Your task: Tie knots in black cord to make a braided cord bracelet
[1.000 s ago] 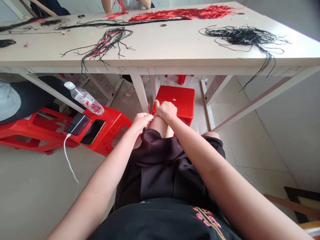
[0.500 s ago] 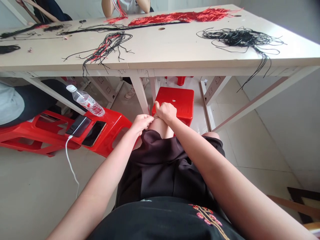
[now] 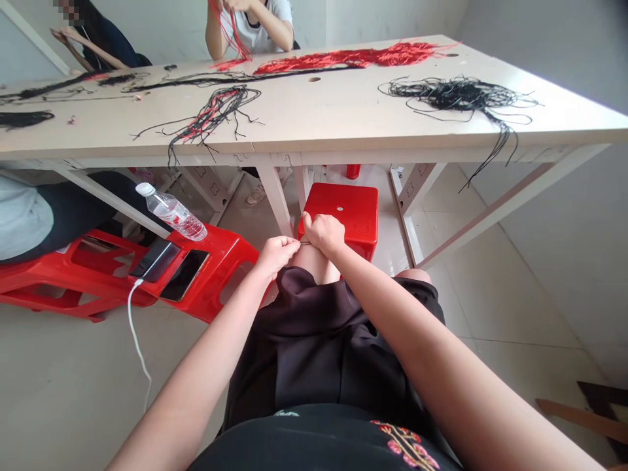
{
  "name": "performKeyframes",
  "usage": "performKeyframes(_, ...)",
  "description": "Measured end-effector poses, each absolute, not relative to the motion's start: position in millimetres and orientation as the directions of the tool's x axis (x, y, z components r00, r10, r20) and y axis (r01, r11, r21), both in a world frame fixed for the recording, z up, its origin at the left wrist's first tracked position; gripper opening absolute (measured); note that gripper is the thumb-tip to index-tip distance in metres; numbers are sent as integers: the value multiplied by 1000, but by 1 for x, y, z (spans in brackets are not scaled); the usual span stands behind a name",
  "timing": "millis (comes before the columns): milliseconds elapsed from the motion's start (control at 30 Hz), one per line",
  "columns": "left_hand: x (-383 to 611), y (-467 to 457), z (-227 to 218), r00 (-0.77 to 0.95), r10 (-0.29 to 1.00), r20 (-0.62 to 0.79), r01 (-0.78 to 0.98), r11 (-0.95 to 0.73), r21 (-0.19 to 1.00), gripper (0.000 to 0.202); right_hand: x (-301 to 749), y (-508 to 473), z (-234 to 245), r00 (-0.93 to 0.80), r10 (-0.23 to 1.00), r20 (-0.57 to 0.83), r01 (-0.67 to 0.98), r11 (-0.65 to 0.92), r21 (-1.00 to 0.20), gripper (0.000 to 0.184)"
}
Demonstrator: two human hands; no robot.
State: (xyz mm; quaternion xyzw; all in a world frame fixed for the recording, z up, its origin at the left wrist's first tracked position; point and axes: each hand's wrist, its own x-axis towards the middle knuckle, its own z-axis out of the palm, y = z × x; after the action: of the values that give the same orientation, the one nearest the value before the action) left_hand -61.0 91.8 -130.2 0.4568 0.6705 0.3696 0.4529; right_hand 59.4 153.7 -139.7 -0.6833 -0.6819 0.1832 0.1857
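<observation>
In the head view, the left hand [image 3: 277, 256] and the right hand [image 3: 324, 234] are held close together above a bare knee [image 3: 316, 265]; between them runs a thin dark cord [image 3: 305, 243], and this short visible part is all I can see of it; the fingers [image 3: 292, 244] of the left hand are closed and pinch the cord, and the fingers [image 3: 310, 226] of the right hand are also clenched on it, though they hide the exact grip; the knee comes out from black shorts [image 3: 314, 347], and a red plastic stool [image 3: 343, 209] stands just beyond it; farther ahead is a pale surface [image 3: 314, 124], which carries a tangled bundle of black cords [image 3: 456, 95], a long mass of red cords [image 3: 343, 57] and a mixed black and red bunch [image 3: 210, 114]; some black strands hang over its edge; at the left, a second red stool [image 3: 220, 255] holds a water bottle [image 3: 171, 212] and two phones [image 3: 167, 265], with a white cable [image 3: 132, 327] going down; a co-worker [image 3: 250, 26] sits across the surface; in my judgement, the thin cord could slip if the fingers loosen, and the hanging strands could slide down if something pulls them.
</observation>
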Motion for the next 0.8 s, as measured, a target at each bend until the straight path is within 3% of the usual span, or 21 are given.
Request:
performKeyframes(567,-75,90,-138,-226,963,-149,319,218,922,18,59,150,-136,-16,1000,21,875,25,-484,60)
performKeyframes(800,-81,89,-136,-166,977,-132,258,172,951,19,59,150,-137,-14,1000,15,876,20,-483,62)
